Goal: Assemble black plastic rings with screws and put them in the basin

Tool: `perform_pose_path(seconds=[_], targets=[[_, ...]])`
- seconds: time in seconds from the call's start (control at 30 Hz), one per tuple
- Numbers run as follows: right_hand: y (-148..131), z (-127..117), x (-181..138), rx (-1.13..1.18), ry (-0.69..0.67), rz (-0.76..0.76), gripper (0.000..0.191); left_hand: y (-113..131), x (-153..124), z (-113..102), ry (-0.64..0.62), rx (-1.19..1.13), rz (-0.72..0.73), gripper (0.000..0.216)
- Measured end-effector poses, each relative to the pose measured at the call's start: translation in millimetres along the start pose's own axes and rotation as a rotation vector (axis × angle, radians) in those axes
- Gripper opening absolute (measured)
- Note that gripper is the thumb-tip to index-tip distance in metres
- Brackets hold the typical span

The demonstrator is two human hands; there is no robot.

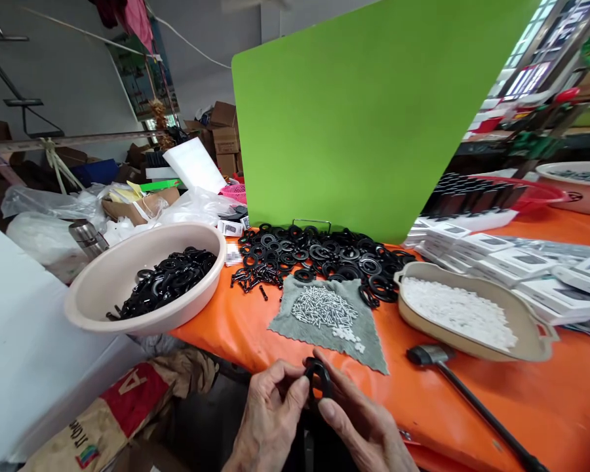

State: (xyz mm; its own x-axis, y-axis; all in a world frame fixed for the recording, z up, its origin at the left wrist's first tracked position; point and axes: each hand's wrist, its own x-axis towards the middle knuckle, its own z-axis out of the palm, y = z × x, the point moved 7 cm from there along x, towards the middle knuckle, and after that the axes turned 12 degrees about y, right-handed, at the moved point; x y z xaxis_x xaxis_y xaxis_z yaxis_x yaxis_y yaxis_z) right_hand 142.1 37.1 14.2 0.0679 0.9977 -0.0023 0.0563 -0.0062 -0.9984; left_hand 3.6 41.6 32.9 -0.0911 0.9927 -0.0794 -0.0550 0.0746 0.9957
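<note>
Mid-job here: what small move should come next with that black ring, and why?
Probably keep the black ring in the left hand and reach the right hand to the silver screws: both hands hold the ring, and the screws lie just ahead on the gray cloth.

On my feed the ring (317, 375) is glossy black, the same black as the heap of rings (319, 252) on the desk (476, 400) and the rings (164, 282) lying in the basin (196, 237), which is pale beige. The desk top is bright orange, with a lime-green board (368, 111) rising behind it. I read the cloth (327, 337) as plain grey with a wavy edge, under silver screws (322, 307). The tray (423, 278) matches the basin's beige and holds white pellets (457, 311). Down on the left, the sack (128, 393) shows a red panel with a pale letter A on tan.
</note>
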Motion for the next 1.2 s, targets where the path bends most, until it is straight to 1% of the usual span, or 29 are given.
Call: perform_pose_path(seconds=[0.1, 0.17, 0.27, 0.37, 0.47, 0.57, 0.63, 0.73, 0.9, 0.97, 1.1, 1.13, 1.2], targets=[[8.1, -7.9, -3.6, -0.129, -0.057, -0.020, 0.054, 6.2, -6.3, -4.1, -0.076, 0.065, 0.004, 0.027], [12.9, -10.3, -6.3, -0.155, -0.091, -0.012, 0.051, 8.5, -8.6, -6.0, -0.099, 0.108, 0.009, 0.025], [20.3, -6.6, -10.2, -0.080, -0.096, 0.043, 0.048, 6.4, -8.4, -7.0, -0.081, 0.163, 0.018, 0.022], [31.3, 0.6, -15.2, 0.030, -0.063, 0.102, 0.049, -1.5, -7.1, -4.7, -0.070, 0.206, 0.007, 0.022], [45.9, 2.4, -22.0, 0.088, -0.057, 0.163, 0.049, -12.6, -7.2, -0.6, -0.098, 0.233, -0.031, 0.021], [56.1, -4.2, -27.7, 0.077, -0.082, 0.215, 0.049, -22.7, -8.9, 4.2, -0.139, 0.241, -0.074, 0.020], [56.8, -11.1, -29.1, 0.052, -0.098, 0.235, 0.050, -27.0, -10.1, 8.1, -0.167, 0.238, -0.100, 0.020], [48.6, -20.2, -27.8, -0.026, -0.111, 0.235, 0.051, -29.9, -11.0, 14.0, -0.210, 0.230, -0.132, 0.021], [30.5, -31.8, -23.4, -0.255, -0.035, 0.203, 0.054, -35.4, -6.9, 17.6, -0.244, 0.238, -0.160, 0.020], [32.1, -29.6, -23.0, -0.228, -0.051, 0.234, 0.055, -40.4, -5.1, 18.5, -0.265, 0.236, -0.185, 0.019], [47.1, -22.1, -22.2, -0.008, -0.111, 0.346, 0.058, -47.5, -1.3, 19.8, -0.282, 0.242, -0.209, 0.017], [49.6, -22.1, -21.7, 0.004, -0.120, 0.357, 0.059, -48.0, -0.2, 20.2, -0.281, 0.253, -0.206, 0.017], [50.4, -25.8, -20.0, -0.053, -0.115, 0.352, 0.057, -47.6, 2.3, 21.4, -0.277, 0.276, -0.196, 0.018]])
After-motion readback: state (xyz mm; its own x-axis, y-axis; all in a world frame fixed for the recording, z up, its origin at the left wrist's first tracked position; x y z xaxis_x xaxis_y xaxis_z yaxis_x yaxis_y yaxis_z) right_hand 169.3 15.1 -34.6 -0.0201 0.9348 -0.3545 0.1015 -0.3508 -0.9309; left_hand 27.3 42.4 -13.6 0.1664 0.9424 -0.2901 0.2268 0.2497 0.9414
